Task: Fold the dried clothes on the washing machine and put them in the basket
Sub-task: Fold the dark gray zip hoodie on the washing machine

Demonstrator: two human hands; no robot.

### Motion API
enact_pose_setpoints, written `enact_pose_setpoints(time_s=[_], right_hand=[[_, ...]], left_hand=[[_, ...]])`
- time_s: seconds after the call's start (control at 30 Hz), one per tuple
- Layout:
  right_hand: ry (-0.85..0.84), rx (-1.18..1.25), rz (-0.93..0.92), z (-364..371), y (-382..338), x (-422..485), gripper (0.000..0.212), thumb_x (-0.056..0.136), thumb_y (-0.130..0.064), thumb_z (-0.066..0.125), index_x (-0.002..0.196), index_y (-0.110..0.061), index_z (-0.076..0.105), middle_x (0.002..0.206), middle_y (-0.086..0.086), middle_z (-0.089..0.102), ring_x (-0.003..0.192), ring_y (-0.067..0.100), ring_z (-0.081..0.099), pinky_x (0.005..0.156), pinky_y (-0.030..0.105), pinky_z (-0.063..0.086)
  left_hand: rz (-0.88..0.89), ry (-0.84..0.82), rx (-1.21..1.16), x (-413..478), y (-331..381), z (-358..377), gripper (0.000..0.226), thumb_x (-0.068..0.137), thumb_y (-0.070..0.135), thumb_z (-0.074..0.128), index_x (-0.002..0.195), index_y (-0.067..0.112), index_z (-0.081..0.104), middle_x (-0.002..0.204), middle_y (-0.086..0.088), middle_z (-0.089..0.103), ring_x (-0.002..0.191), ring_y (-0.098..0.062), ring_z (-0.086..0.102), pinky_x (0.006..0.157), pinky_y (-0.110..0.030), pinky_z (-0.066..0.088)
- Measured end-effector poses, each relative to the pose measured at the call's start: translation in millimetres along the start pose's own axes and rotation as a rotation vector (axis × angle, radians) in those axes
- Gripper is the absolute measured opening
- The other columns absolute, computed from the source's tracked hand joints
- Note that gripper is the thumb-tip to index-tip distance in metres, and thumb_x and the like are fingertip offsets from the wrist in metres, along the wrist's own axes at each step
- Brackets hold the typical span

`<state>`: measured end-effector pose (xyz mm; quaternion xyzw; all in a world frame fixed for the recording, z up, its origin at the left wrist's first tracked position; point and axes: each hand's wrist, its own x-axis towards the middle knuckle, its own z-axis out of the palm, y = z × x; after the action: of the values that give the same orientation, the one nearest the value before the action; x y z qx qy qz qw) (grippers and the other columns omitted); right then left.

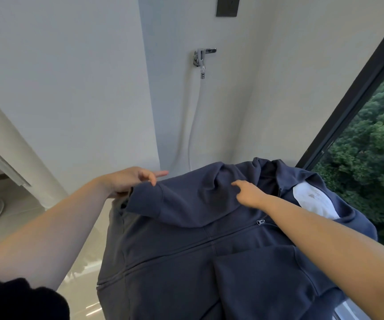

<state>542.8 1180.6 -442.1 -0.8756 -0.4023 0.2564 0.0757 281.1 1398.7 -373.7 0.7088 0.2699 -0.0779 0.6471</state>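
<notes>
A dark blue zip-up hoodie [186, 262] lies spread out in front of me, zipper facing up, covering the surface beneath it. One sleeve [174, 199] is folded across the chest. My left hand [128, 181] grips the cuff end of that sleeve at the hoodie's left edge, with its index finger pointing outward. My right hand [248, 192] rests on the folded sleeve near the collar, fingers bent and pressing the cloth. A white garment [313, 199] shows under the hoodie's hood at the right. No basket is in view.
White walls meet in a corner straight ahead, with a chrome tap [201, 58] and a white hose [193, 125] running down. A dark-framed window [347, 100] with trees outside lies to the right. Glossy tiled floor [80, 273] lies at lower left.
</notes>
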Motion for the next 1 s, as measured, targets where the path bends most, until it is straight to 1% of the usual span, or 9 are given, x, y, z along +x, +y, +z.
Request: enact_pose_setpoints(time_s=[0.07, 0.17, 0.27, 0.33, 0.47, 0.7, 0.8, 0.9, 1.0], right_hand=[[0.011, 0.195, 0.065, -6.1, 0.0, 1.1, 0.056, 0.092, -0.005, 0.042, 0.146, -0.011, 0.031, 0.149, 0.008, 0.036, 0.132, 0.025, 0.041, 0.095, 0.026, 0.037], [0.079, 0.344, 0.143, -12.4, 10.5, -2.7, 0.048, 0.092, -0.005, 0.045, 0.140, -0.006, 0.042, 0.142, 0.011, 0.046, 0.127, 0.024, 0.047, 0.096, 0.026, 0.038], [0.046, 0.760, 0.210, -18.2, 18.6, -9.6, 0.037, 0.097, -0.012, 0.044, 0.133, -0.006, 0.048, 0.125, 0.013, 0.059, 0.114, 0.025, 0.055, 0.099, 0.036, 0.039], [-0.062, 1.065, 0.253, -22.9, 22.1, -14.2, 0.043, 0.101, -0.030, 0.037, 0.135, -0.005, 0.045, 0.117, 0.016, 0.062, 0.106, 0.026, 0.059, 0.096, 0.040, 0.041], [-0.253, 1.379, 0.225, -19.7, 30.1, -15.8, 0.060, 0.094, -0.061, 0.031, 0.132, -0.015, 0.042, 0.127, 0.018, 0.057, 0.117, 0.030, 0.054, 0.102, 0.045, 0.038], [-0.295, 1.342, 0.174, -1.1, 18.6, 5.9, 0.073, 0.083, -0.048, 0.061, 0.145, -0.023, 0.030, 0.130, 0.010, 0.051, 0.106, 0.024, 0.053, 0.079, 0.035, 0.047], [-0.297, 1.410, 0.044, -3.4, 21.5, 19.7, 0.063, 0.072, -0.037, 0.072, 0.129, -0.022, 0.051, 0.124, 0.004, 0.060, 0.115, 0.023, 0.054, 0.098, 0.038, 0.042], [-0.386, 1.468, -0.046, -13.4, 29.7, 22.3, 0.056, 0.066, -0.026, 0.083, 0.115, -0.008, 0.061, 0.113, 0.009, 0.067, 0.107, 0.022, 0.063, 0.093, 0.033, 0.050], [-0.332, 1.435, -0.004, -27.6, 40.2, 29.1, 0.030, 0.079, -0.012, 0.068, 0.108, -0.005, 0.062, 0.097, 0.006, 0.072, 0.091, 0.017, 0.069, 0.080, 0.029, 0.056]], left_hand=[[0.058, 0.087, -0.020, 6.9, 14.9, 12.3, 0.040, 0.090, -0.013, 0.041, 0.064, 0.008, 0.063, 0.122, 0.007, 0.063, 0.106, -0.012, 0.062, 0.081, -0.018, 0.052], [0.179, 0.306, 0.195, 28.8, 33.0, 36.7, 0.037, 0.086, -0.014, 0.041, 0.071, 0.009, 0.065, 0.090, -0.009, 0.069, 0.086, -0.021, 0.061, 0.066, -0.017, 0.049], [0.284, 0.364, 0.436, 56.3, 51.9, 67.4, 0.016, 0.088, 0.002, 0.059, 0.097, 0.009, 0.070, 0.084, -0.007, 0.066, 0.078, -0.009, 0.056, 0.067, -0.017, 0.039], [0.315, 0.345, 0.453, 70.7, 64.1, 90.5, 0.026, 0.080, 0.016, 0.074, 0.105, 0.015, 0.067, 0.066, 0.000, 0.058, 0.060, -0.003, 0.050, 0.058, -0.019, 0.035], [0.319, 0.384, 0.601, 99.1, 66.7, 119.7, 0.031, 0.078, 0.025, 0.076, 0.107, 0.017, 0.068, 0.084, 0.005, 0.053, 0.083, -0.011, 0.050, 0.075, -0.021, 0.037], [0.275, 0.169, 0.352, 116.4, 52.6, 119.8, 0.026, 0.088, -0.007, 0.052, 0.099, 0.015, 0.059, 0.093, -0.008, 0.064, 0.094, -0.013, 0.053, 0.079, -0.018, 0.036], [0.309, 0.070, 0.226, 129.2, 62.2, 118.1, 0.036, 0.087, -0.015, 0.045, 0.084, 0.020, 0.049, 0.080, -0.005, 0.062, 0.081, -0.018, 0.054, 0.082, -0.028, 0.039], [0.300, 0.077, 0.226, 132.4, 69.2, 112.7, 0.030, 0.089, -0.010, 0.048, 0.087, 0.020, 0.049, 0.081, -0.007, 0.060, 0.078, -0.014, 0.054, 0.077, -0.026, 0.040], [0.224, 0.112, 0.425, 132.1, 65.7, 98.6, 0.013, 0.092, 0.018, 0.059, 0.104, 0.019, 0.058, 0.078, 0.004, 0.058, 0.076, -0.008, 0.053, 0.070, -0.019, 0.040]])
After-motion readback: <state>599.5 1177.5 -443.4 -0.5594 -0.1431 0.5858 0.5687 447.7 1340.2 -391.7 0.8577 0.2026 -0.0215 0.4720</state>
